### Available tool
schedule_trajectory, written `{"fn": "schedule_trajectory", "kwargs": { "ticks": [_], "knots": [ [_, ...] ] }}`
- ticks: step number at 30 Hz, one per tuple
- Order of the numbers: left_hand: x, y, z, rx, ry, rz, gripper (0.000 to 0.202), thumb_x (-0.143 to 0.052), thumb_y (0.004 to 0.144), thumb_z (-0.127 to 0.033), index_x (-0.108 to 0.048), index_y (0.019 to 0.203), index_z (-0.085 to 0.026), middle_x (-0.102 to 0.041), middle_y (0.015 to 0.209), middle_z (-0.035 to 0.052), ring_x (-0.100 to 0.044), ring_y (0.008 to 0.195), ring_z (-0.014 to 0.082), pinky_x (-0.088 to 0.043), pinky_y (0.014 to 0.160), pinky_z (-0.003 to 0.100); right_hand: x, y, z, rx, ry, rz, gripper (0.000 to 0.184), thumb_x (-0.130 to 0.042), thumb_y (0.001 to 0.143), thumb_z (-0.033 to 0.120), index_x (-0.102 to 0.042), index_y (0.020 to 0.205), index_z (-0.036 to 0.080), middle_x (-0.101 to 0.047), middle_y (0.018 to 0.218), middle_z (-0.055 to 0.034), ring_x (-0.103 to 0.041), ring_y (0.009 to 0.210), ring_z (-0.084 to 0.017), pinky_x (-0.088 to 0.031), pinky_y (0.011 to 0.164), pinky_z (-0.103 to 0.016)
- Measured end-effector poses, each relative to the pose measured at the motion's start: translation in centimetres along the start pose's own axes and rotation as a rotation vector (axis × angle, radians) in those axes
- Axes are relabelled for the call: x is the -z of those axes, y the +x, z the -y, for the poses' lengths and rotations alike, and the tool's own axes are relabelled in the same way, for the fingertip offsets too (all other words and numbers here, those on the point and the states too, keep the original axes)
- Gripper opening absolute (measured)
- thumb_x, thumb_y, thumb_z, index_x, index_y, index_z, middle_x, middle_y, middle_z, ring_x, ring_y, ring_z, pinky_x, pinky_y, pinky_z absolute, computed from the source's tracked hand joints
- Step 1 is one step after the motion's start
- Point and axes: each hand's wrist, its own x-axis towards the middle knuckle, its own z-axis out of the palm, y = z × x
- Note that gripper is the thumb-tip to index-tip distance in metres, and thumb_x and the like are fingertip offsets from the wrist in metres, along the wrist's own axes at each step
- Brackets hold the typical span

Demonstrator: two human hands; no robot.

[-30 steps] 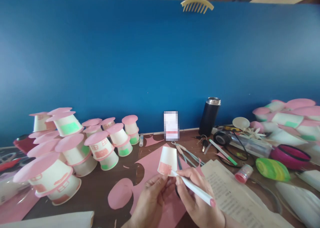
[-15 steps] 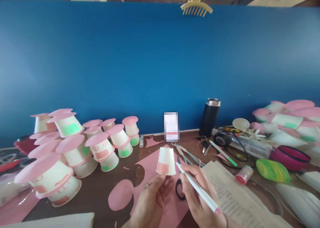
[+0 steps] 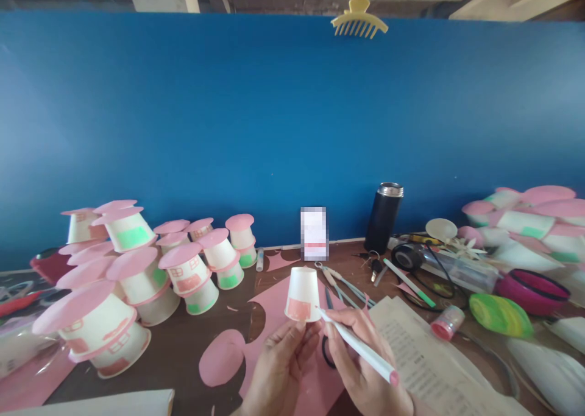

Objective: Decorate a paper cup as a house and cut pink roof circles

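Note:
My left hand (image 3: 280, 367) pinches the rim of an upside-down white paper cup (image 3: 303, 293) that bears a pink rectangle near its rim. My right hand (image 3: 365, 367) grips a white marker with a pink end (image 3: 359, 350); its tip touches the cup's lower right edge. Both hands hover over a pink paper sheet (image 3: 269, 337) with round holes cut in it, lying on the brown table (image 3: 183, 343).
Stacked cup houses with pink round roofs (image 3: 137, 270) crowd the left side, more (image 3: 530, 215) at the right. A black flask (image 3: 382, 218), scissors (image 3: 338, 282), keys, tape roll (image 3: 404, 256), printed sheet (image 3: 425, 361), magenta bowl (image 3: 532, 289) and green-yellow object (image 3: 500, 314) lie around. A blue board stands behind.
The marker tip drew away to the cup's right side, then came back onto its lower edge. The camera view tilted slightly upward; the cup stays in my left hand.

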Motion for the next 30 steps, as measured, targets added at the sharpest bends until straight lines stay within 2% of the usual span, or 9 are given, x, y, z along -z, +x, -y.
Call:
{"fn": "schedule_trajectory", "kwargs": {
  "ticks": [4, 12, 16, 26, 30],
  "knots": [
    [-0.2, -0.2, 0.0, -0.028, 0.047, 0.040, 0.019, -0.086, 0.070, -0.024, -0.077, 0.078, -0.010, -0.077, 0.087, 0.0116, -0.073, 0.090, 0.0229, -0.058, 0.087, 0.029, 0.1, -0.1, 0.2, 0.008, -0.012, 0.014, 0.012, -0.054, 0.096, 0.020, -0.059, 0.107, 0.021, -0.067, 0.082, -0.0015, -0.069, 0.070, -0.017, -0.054, 0.066, -0.027],
    [-0.4, -0.3, 0.0, -0.036, 0.099, 0.026, 0.023, -0.085, 0.070, -0.027, -0.077, 0.082, -0.010, -0.077, 0.088, 0.0125, -0.073, 0.092, 0.0239, -0.057, 0.089, 0.031, 0.0, 0.0, -0.3, 0.000, 0.020, 0.031, 0.012, -0.054, 0.096, 0.020, -0.059, 0.107, 0.021, -0.066, 0.082, -0.0015, -0.068, 0.071, -0.016, -0.053, 0.067, -0.026],
    [-0.5, -0.4, 0.1, -0.038, 0.115, 0.058, 0.025, -0.084, 0.072, -0.030, -0.077, 0.085, -0.009, -0.077, 0.092, 0.0140, -0.072, 0.096, 0.0250, -0.055, 0.094, 0.033, -0.1, 0.0, -0.2, 0.014, 0.005, 0.031, 0.012, -0.054, 0.096, 0.020, -0.059, 0.107, 0.021, -0.067, 0.084, -0.0022, -0.069, 0.074, -0.017, -0.054, 0.067, -0.026],
    [-1.2, -1.0, -0.1, -0.055, 0.157, 0.063, 0.027, -0.084, 0.072, -0.033, -0.076, 0.082, -0.009, -0.076, 0.091, 0.0149, -0.070, 0.100, 0.0281, -0.052, 0.097, 0.037, 0.0, 0.3, 0.0, 0.031, -0.011, 0.027, 0.010, -0.053, 0.096, 0.022, -0.060, 0.103, 0.021, -0.067, 0.080, -0.0013, -0.068, 0.068, -0.017, -0.055, 0.064, -0.026],
    [-0.9, -0.8, 0.0, -0.051, 0.144, 0.065, 0.027, -0.084, 0.071, -0.033, -0.077, 0.082, -0.009, -0.076, 0.091, 0.0153, -0.069, 0.101, 0.0291, -0.051, 0.098, 0.038, 0.0, 0.4, 0.1, 0.022, -0.009, 0.036, 0.010, -0.053, 0.096, 0.022, -0.060, 0.103, 0.022, -0.069, 0.082, -0.0018, -0.070, 0.071, -0.018, -0.056, 0.065, -0.027]
  ]
}}
